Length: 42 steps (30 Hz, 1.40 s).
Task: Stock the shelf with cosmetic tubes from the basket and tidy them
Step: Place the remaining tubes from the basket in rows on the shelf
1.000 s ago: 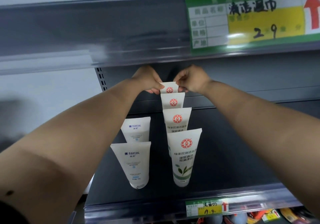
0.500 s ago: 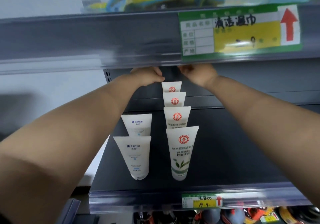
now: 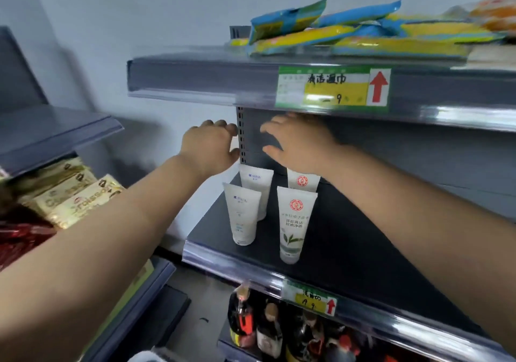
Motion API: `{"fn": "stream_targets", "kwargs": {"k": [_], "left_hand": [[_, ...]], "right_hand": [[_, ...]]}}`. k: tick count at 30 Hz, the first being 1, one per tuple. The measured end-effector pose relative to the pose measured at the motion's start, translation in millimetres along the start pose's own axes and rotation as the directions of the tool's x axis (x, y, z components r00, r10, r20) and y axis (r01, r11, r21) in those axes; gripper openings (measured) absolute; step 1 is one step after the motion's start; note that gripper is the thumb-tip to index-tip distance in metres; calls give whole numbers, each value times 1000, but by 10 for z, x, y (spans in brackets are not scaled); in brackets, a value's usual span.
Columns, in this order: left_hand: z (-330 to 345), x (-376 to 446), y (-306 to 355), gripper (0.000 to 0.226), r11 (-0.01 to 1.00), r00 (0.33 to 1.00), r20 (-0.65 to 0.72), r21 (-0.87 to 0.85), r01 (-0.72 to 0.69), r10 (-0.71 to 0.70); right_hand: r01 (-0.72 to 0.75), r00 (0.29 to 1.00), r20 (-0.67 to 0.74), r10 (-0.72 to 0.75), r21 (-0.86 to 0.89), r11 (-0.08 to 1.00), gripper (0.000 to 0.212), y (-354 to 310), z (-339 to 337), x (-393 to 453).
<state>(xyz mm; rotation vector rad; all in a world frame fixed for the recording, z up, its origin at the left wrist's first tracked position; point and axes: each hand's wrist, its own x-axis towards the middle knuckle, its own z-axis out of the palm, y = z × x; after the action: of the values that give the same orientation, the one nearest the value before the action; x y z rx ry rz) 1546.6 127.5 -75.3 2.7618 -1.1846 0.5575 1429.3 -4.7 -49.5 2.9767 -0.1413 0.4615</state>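
Above the dark shelf [image 3: 349, 238], both the left hand [image 3: 208, 145] and the right hand [image 3: 296, 141] hover empty with fingers loosely spread, touching nothing. Below them, the white tubes [image 3: 294, 222] stand upright in two rows on the shelf.

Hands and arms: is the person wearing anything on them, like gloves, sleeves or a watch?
No. The left hand and the right hand are bare, with no gloves and no rings that can be seen. Both forearms are bare too: no sleeves, watch or bracelet show anywhere in the head view.
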Motion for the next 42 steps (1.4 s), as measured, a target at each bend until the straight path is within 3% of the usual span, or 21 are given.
{"fn": "stream_targets", "kwargs": {"k": [4, 10, 19, 25, 32, 42], "left_hand": [[-128, -597, -119, 46, 978, 986, 39, 137, 157, -163], [-320, -1631, -373, 50, 905, 926, 67, 249, 346, -372], [-320, -3028, -841, 48, 772, 778, 155, 339, 538, -610], [43, -3751, -1163, 51, 697, 646, 263, 315, 644, -716], [855, -4537, -1505, 49, 602, 486, 413, 219, 768, -771], [2370, -5414, -1318, 53, 314, 240, 675, -12, 949, -698]], "right_hand": [[157, 987, 38, -154, -95, 983, 44, -405, -25, -138], [407, 913, 6, -407, 27, 913, 46, -1222, 11, -361], [651, 753, 57, -656, 82, 754, 57, -2437, 431, -602], [717, 654, 193, -731, 150, 681, 55, -3106, 935, -672], [703, 528, 388, -755, 299, 645, 53, -3720, 1954, -878], [402, 374, 704, -604, 464, 789, 56, -4054, 3629, -1294]]}}
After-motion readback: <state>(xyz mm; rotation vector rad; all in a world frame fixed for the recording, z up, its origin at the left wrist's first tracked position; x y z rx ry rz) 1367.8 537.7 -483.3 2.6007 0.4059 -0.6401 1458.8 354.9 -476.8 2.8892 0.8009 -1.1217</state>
